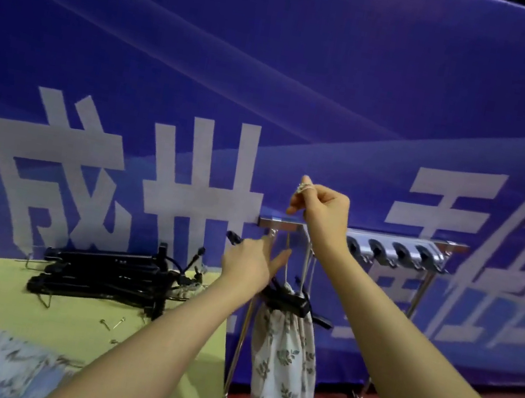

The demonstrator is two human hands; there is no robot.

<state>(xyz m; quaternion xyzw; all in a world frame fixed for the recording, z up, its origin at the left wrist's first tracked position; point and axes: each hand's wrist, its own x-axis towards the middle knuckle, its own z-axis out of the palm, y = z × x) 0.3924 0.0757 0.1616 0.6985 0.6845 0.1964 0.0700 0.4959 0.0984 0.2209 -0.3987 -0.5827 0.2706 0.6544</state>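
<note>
Right hand pinches hook above rail. Left hand below, grip unclear. Risk: hook misses rail, so hanger and cloth drop.

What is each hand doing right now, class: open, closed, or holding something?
Left hand: grips the black clip hanger.
Right hand: seems to pinch its metal hook above the rack bar.

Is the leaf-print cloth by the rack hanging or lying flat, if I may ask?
Hanging: the leaf-print cloth droops from a black hanger below the rack bar.
</note>
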